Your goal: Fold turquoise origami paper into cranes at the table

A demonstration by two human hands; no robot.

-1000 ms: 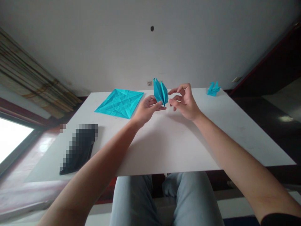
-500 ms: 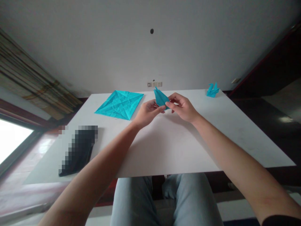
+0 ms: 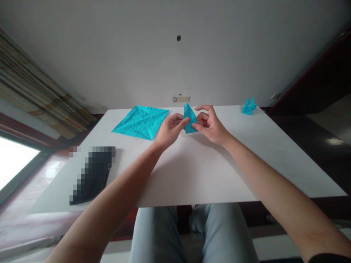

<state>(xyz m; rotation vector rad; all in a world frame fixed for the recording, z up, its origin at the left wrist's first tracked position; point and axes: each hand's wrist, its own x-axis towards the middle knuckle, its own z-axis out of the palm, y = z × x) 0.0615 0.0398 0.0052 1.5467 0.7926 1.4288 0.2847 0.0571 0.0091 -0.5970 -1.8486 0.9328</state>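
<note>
A small piece of folded blue origami paper (image 3: 190, 124) is held up between my two hands over the far half of the table, its narrow tip pointing up. My left hand (image 3: 172, 128) pinches its left side, thumb across the front. On the right side, my right hand (image 3: 211, 126) grips the lower edge with the thumb in front; the index finger is raised off the paper. Left of my hands lies a creased blue paper sheet (image 3: 141, 122), spread flat. A finished blue paper crane (image 3: 249, 106) stands at the far right of the table.
The white table (image 3: 197, 182) reaches back to a grey wall (image 3: 175, 65) with sockets (image 3: 181, 99). A dark, pixelated flat object (image 3: 93, 179) lies at the front left. My legs (image 3: 156, 233) are beneath the near edge, and a curtain (image 3: 35, 80) hangs at left.
The folded paper has turned from a leftward slant to upright, and its lower edge now shows. My right index finger has lifted away from it.
</note>
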